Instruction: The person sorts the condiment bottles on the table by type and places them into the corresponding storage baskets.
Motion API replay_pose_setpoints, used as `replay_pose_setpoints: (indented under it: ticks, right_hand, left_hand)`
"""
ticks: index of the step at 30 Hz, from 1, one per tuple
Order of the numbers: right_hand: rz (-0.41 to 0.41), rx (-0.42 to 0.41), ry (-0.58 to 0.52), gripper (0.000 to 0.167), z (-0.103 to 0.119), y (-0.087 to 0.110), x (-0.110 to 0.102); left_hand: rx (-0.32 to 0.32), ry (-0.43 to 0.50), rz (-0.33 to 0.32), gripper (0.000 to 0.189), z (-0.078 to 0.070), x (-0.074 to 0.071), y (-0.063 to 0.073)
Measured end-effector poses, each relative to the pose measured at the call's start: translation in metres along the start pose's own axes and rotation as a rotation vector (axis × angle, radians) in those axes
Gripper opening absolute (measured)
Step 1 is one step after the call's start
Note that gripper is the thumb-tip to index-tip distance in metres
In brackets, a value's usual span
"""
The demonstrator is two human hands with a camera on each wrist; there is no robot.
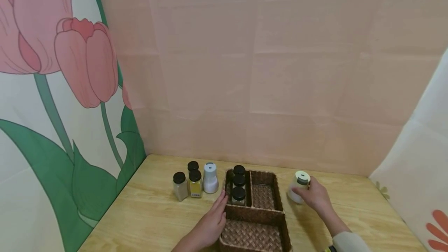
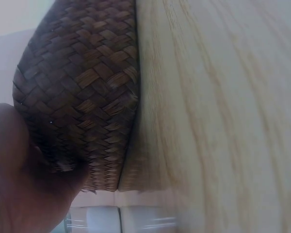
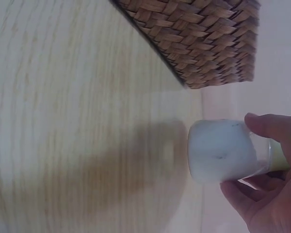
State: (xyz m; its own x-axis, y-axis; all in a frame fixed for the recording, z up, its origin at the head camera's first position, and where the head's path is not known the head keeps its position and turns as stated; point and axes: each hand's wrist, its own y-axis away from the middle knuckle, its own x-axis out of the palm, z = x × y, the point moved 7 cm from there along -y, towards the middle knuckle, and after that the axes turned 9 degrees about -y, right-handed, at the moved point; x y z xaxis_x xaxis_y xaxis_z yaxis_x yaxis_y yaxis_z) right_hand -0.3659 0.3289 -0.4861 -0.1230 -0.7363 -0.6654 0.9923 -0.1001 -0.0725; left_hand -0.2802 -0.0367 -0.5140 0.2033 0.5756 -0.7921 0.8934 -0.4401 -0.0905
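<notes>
Nearest on the pale wood-grain worktop (image 1: 140, 217) is the wide, bare compartment of a brown woven rectangular basket (image 1: 259, 216); the left hand (image 1: 210, 226) lies against the basket's left wall, fingers mostly straight. Off the basket's right wall, towards the worktop's right edge, the right hand (image 1: 316, 195) grips a clear cylindrical jar with white contents and a pale yellow-green cap (image 1: 292, 193); whether its base touches the worktop is unclear. The basket's far-left compartment holds three black-lidded jars (image 1: 238, 194) in a row. Towards the worktop's far-left corner stand a beige-filled black-lidded jar (image 1: 180, 189), a yellow-filled black-lidded jar (image 1: 195, 186), a white waisted bottle (image 1: 210, 182) and, farthest, another black-lidded jar (image 1: 193, 165).
</notes>
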Motion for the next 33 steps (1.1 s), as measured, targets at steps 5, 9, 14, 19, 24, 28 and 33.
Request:
replay_pose_setpoints:
  ticks: [5,9,14,19,24,28,33]
  right_hand:
    - [-0.044,-0.050,0.016,0.080,0.012,0.003,-0.008]
    - [-0.048,-0.067,0.017,0.082,0.021,0.007,-0.013]
    - [-0.051,-0.079,0.001,0.081,0.033,0.013,-0.019]
    - [-0.045,-0.076,-0.010,0.085,0.048,0.020,-0.024]
    - [-0.032,-0.067,-0.014,0.087,0.062,0.029,-0.028]
    - [-0.036,-0.075,-0.024,0.085,0.074,0.036,-0.030]
    - [-0.040,-0.106,-0.045,0.081,0.090,0.044,-0.030]
  left_hand:
    - [0.005,-0.009,-0.004,0.054,0.001,0.000,0.000]
    - [0.014,-0.019,-0.015,0.053,0.001,0.000,0.001]
    - [0.016,-0.017,-0.016,0.054,0.000,0.000,0.001]
    - [0.009,0.004,-0.005,0.054,0.000,0.001,0.000]
    - [0.007,0.006,-0.004,0.053,0.000,0.001,0.001]
    - [0.003,0.014,0.001,0.054,0.000,0.000,0.001]
    - [-0.017,0.037,0.021,0.054,0.001,0.000,0.001]
